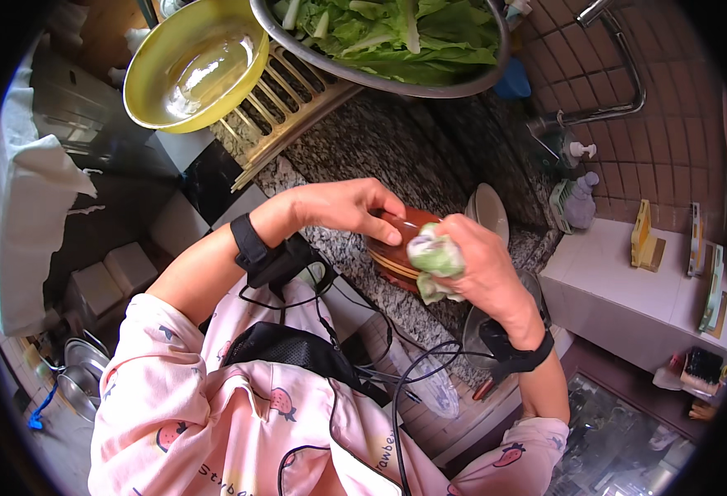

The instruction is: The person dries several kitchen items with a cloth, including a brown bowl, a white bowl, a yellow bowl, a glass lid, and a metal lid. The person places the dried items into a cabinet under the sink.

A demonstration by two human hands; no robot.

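Note:
A reddish-brown glazed bowl or pot (394, 251) with yellowish bands round its side is in front of me, over the stone counter at the sink. My left hand (351, 208) grips its near left edge, thumb against the brown surface and fingers curled behind. Bunched in my right hand (487, 266) is a green and white cloth (436, 253), pressed to the right part of the brown vessel. The cloth looks slightly blurred. Whether the vessel is upright or upside down is not clear. Just behind my right hand, pale dishes (491, 211) lean in the sink.
Leafy greens (400, 37) fill a large metal basin (394, 87) at the top. A yellow bowl (196, 68) stands on a slatted rack (289, 118). The faucet (630, 93), soap bottle (577, 152) and white ledge (617, 273) are on the right. Black cables (400, 384) hang before my body.

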